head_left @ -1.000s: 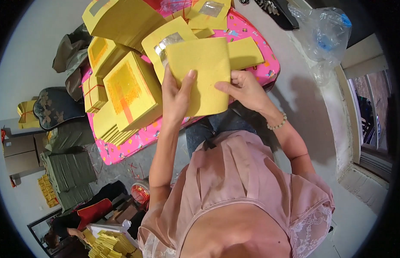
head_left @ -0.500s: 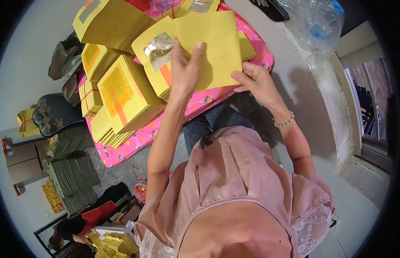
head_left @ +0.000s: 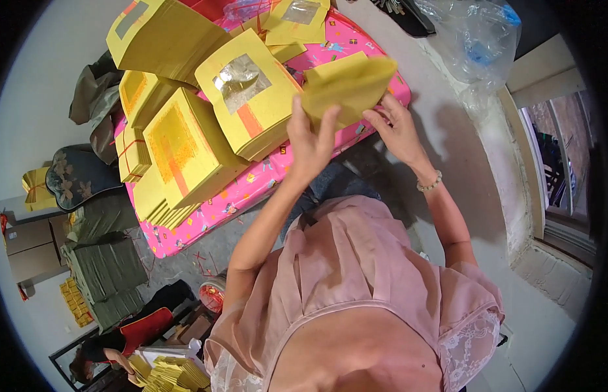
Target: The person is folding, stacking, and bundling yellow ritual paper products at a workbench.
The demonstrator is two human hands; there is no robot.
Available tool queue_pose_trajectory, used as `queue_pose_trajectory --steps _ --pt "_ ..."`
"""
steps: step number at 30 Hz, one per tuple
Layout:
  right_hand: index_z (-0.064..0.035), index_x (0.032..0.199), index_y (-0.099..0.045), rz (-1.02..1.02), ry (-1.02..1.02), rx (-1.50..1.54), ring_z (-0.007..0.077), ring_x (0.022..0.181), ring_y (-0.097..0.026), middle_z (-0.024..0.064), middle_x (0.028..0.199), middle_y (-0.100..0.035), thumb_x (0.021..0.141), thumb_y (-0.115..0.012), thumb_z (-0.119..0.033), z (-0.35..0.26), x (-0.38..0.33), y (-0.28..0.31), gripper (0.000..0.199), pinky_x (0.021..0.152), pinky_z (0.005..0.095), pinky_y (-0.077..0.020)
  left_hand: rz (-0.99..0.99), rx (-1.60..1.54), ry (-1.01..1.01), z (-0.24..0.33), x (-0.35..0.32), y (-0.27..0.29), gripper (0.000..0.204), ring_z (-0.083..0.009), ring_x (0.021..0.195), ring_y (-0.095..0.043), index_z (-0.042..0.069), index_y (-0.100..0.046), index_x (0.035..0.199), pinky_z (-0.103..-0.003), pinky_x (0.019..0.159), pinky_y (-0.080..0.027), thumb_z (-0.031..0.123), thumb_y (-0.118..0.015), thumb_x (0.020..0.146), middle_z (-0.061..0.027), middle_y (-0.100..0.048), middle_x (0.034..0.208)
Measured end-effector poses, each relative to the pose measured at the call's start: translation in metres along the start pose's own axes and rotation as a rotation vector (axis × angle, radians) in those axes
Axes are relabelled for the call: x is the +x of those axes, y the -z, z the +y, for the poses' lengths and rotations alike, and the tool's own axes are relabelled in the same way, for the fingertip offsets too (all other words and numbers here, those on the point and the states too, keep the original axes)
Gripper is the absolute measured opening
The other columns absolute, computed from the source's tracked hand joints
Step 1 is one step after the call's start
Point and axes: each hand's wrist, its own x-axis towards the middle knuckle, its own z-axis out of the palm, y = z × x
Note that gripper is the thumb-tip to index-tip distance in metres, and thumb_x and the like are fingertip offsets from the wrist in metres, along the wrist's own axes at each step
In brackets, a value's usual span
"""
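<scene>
A plain yellow paper piece (head_left: 353,83), blurred by motion, is tilted up over the near right side of the pink table. At its lower left is my left hand (head_left: 310,142), with index finger and thumb spread apart against the paper. My right hand (head_left: 400,130), wearing a beaded bracelet, has its thumb and fingers closed at the piece's lower right edge. Left of my hands sits a thick stack of yellow paper pieces (head_left: 276,125), the top one showing a clear window and an orange strip. More yellow paper lies partly hidden behind the tilted piece.
Several other yellow stacks (head_left: 216,157) cover the left of the pink patterned tablecloth (head_left: 167,245). Windowed pieces (head_left: 307,23) lie at the back. Clear plastic bags (head_left: 477,42) stand by the wall. At lower left another person (head_left: 131,340) handles yellow paper (head_left: 170,375).
The yellow piece has come off the windowed stack, moved right and tilted up, uncovering the window. My left hand has moved right and toward me; my right hand has shifted slightly right.
</scene>
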Motion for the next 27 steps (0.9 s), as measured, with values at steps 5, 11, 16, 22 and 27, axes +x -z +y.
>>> queue_pose_trajectory --steps 5,11,16,22,27 --pt "0.0013 0.124 -0.051 -0.075 -0.035 -0.263 0.0265 0.114 -0.058 0.0172 0.12 -0.06 0.09 -0.061 -0.013 0.023 -0.011 0.006 0.038 0.093 0.0363 -0.0452 0.022 0.092 -0.027 -0.053 -0.043 -0.003 0.021 -0.0148 0.076 -0.06 0.001 -0.05 0.105 -0.027 0.068 -0.048 0.002 -0.061 0.088 -0.0092 -0.061 0.086" --pt "-0.0073 0.12 -0.058 0.079 0.38 -0.445 0.0248 0.106 -0.059 0.009 0.121 -0.059 0.083 -0.066 -0.006 -0.013 0.0 0.029 0.038 0.09 0.033 -0.047 0.031 0.061 0.023 -0.057 -0.047 0.005 0.019 -0.0163 0.077 -0.061 0.001 -0.051 0.102 -0.028 0.069 -0.048 0.002 -0.062 0.087 -0.0099 -0.06 0.087" --pt "-0.0067 0.099 -0.065 -0.216 0.461 -0.595 0.0264 0.098 -0.06 0.0074 0.11 -0.06 0.083 -0.065 -0.009 -0.05 0.017 0.046 0.016 0.082 0.0364 -0.0489 -0.133 0.184 0.002 -0.05 -0.042 0.019 0.018 -0.0253 0.08 -0.063 0.001 -0.053 0.1 -0.032 0.071 -0.049 0.006 -0.065 0.087 -0.0128 -0.061 0.088" --pt "-0.0047 0.094 -0.064 -0.517 0.378 -0.725 0.0293 0.084 -0.059 0.0096 0.088 -0.061 0.085 -0.062 -0.017 -0.05 0.019 0.058 0.015 0.071 0.0405 -0.0466 -0.463 0.07 0.302 -0.036 -0.023 0.047 0.026 -0.0165 0.086 -0.061 0.0 -0.055 0.11 -0.03 0.076 -0.048 0.011 -0.065 0.088 -0.0094 -0.062 0.09" --pt "-0.0034 0.089 -0.065 -0.712 0.153 -0.57 0.0309 0.081 -0.06 0.0108 0.082 -0.062 0.084 -0.064 -0.023 -0.05 0.014 0.052 0.02 0.069 0.0382 -0.0458 -0.587 -0.193 0.55 -0.037 -0.022 0.058 0.042 -0.0126 0.102 -0.055 0.001 -0.049 0.128 -0.029 0.089 -0.045 0.014 -0.064 0.091 -0.005 -0.06 0.11"
